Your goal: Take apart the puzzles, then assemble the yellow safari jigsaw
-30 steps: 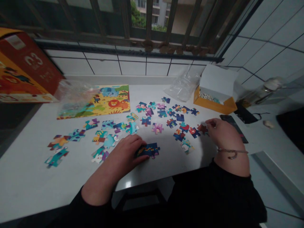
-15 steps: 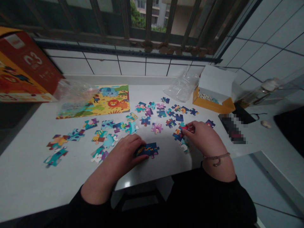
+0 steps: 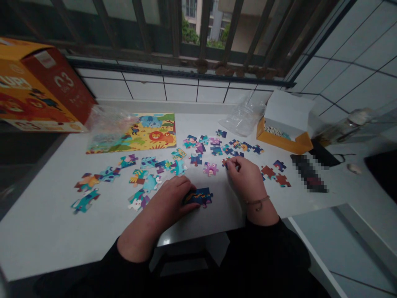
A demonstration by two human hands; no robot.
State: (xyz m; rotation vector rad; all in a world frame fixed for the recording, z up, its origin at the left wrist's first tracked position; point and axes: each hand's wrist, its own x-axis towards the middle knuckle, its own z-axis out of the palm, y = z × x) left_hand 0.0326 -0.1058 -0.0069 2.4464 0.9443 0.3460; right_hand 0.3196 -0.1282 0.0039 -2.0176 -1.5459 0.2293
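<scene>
My left hand [image 3: 178, 196] rests on the white counter with thumb and fingers closed around dark blue jigsaw pieces [image 3: 204, 196] that look joined together. To its right, my right hand [image 3: 243, 176] pinches at a brown and blue jigsaw piece [image 3: 225, 162], which its fingertips partly cover. Whether that piece is lifted off the counter I cannot tell. Between the hands and a little beyond them is a pink jigsaw piece [image 3: 210, 169]. Just outside my right hand lie two brown pieces, one of them a reddish-brown jigsaw piece [image 3: 282, 180], and a dark blue jigsaw piece [image 3: 279, 165].
Loose teal and purple pieces [image 3: 149, 182] spread over the left of the counter [image 3: 46, 223]. Behind them is a lion picture sheet [image 3: 155, 136], partly under clear plastic. An orange box [image 3: 62, 91] stands far left; an open yellow box [image 3: 283, 140] and a plastic bag [image 3: 243, 116] sit back right.
My right hand has moved left from the brown pieces, across the nearer blue and red ones, to the brown and blue piece. My left hand keeps its hold. The view has shifted slightly.
</scene>
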